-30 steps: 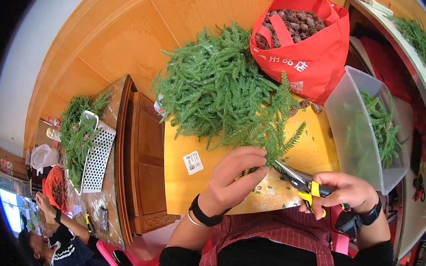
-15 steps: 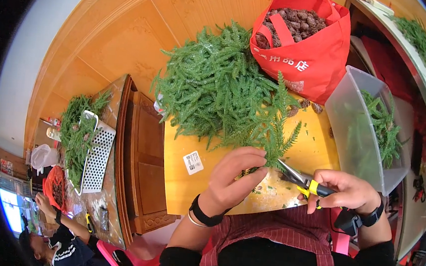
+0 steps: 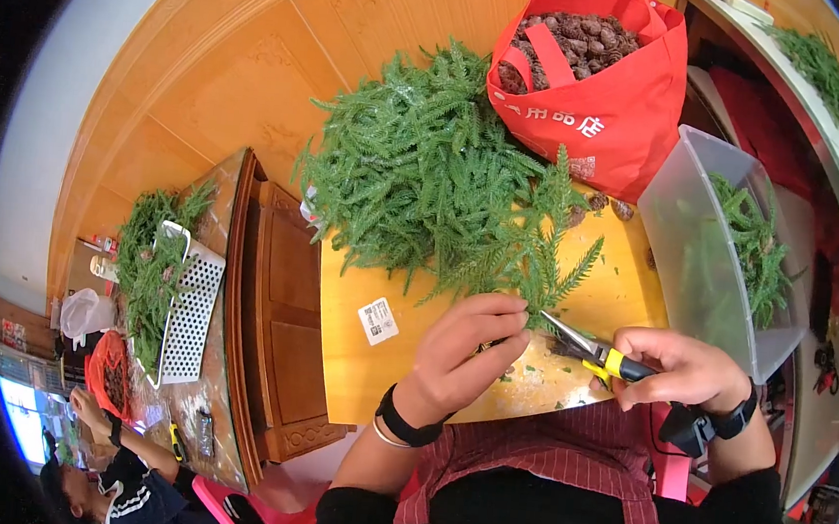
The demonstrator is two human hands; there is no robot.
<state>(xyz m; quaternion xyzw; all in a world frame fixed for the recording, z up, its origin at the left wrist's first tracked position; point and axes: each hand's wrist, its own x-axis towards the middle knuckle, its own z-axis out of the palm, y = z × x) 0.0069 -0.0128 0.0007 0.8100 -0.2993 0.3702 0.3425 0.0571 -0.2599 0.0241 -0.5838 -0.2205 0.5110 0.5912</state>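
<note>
Green and branching, one sprig (image 3: 543,272) is pinched in our left hand (image 3: 467,352), which hides its lower end, before one heap (image 3: 417,168); our right hand (image 3: 695,370) grips one pair of pliers (image 3: 585,345). One red bag (image 3: 638,112) stands behind, one clear bin (image 3: 696,259) rightward.

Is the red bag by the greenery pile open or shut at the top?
Open: the mouth of the red bag gapes, and brown pine cones show inside it.
</note>
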